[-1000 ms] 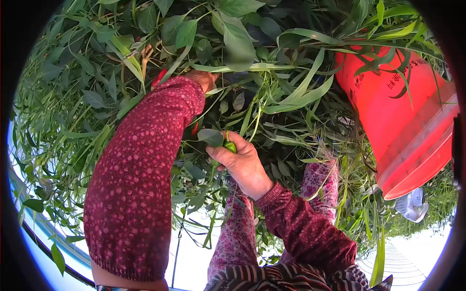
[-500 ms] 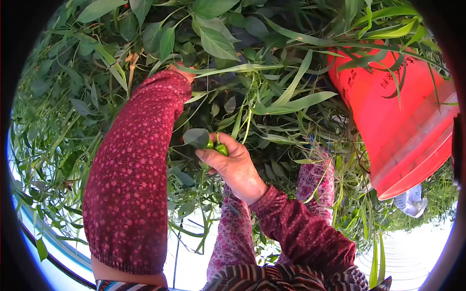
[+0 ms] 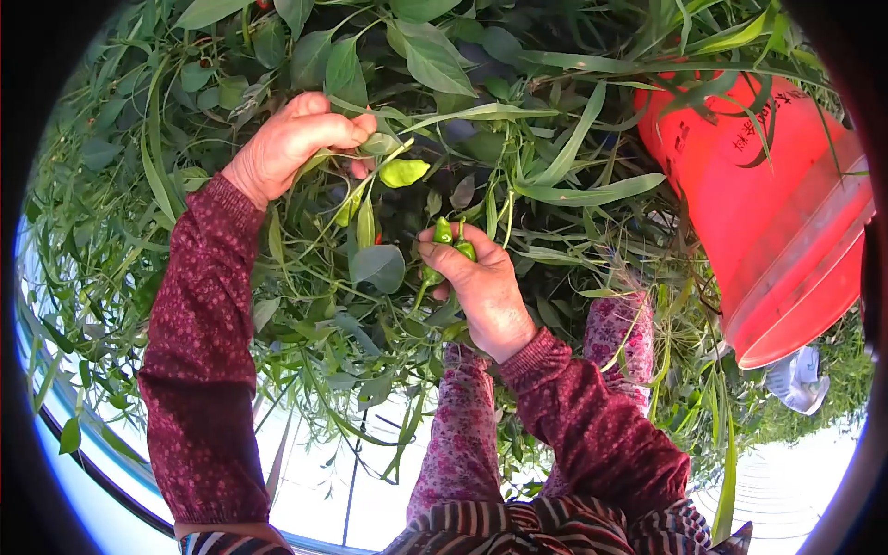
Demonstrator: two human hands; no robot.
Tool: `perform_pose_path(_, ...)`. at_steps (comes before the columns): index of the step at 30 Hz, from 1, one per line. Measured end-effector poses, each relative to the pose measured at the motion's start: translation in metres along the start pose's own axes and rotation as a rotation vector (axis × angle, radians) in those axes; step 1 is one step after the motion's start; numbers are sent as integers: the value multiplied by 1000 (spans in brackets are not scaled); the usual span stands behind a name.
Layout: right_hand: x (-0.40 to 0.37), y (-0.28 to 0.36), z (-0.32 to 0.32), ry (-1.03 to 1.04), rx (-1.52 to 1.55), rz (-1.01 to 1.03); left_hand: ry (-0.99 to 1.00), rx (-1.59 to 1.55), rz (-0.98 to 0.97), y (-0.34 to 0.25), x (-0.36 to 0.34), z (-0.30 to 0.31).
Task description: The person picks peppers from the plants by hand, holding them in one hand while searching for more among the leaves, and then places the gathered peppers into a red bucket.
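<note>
1. Dense foliage surrounds the left grip and the right grip; a bright pale surface shows below both.
2. Leaves crowd the left grip closely, and a small shadowed gap separates it from the right grip. One long grass blade stretches away above and right of the right grip; farther right, well apart, leans a red bucket.
3. Just right of the left grip, a yellow-green pepper lies nearly crosswise, narrower end pointing away; another pepper slants below that grip.
4. The left grip's fingers curl beside a leaf; I cannot tell how far they close.
5. The right grip is pinched around small green peppers, the topmost nearly upright.
</note>
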State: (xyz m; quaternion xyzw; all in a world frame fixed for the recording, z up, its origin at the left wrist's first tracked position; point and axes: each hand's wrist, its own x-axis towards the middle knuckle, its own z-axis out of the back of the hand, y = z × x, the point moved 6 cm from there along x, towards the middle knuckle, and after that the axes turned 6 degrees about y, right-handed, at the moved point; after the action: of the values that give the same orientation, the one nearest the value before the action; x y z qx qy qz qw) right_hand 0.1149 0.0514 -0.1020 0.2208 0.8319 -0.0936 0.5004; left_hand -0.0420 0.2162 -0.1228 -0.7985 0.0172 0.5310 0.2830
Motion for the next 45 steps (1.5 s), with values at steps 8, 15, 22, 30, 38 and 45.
perform_pose_path(8,3,21,1,89,172,115,162,106,46,8,-13,-33)
perform_pose_path(15,0,11,-8,144,66,65,188,251,135,36,-25,-50)
perform_pose_path(22,-6,18,-7,4,-427,486,280,975,-139,40,-20,-71)
perform_pose_path(30,-47,33,-56,405,-774,836,257,1433,-240,50,-12,-85)
perform_pose_path(38,-17,6,-35,284,-675,408,-114,1257,-177,-18,1,-72)
perform_pose_path(45,-22,-8,-43,503,-853,184,-200,1821,-17,5,73,-64)
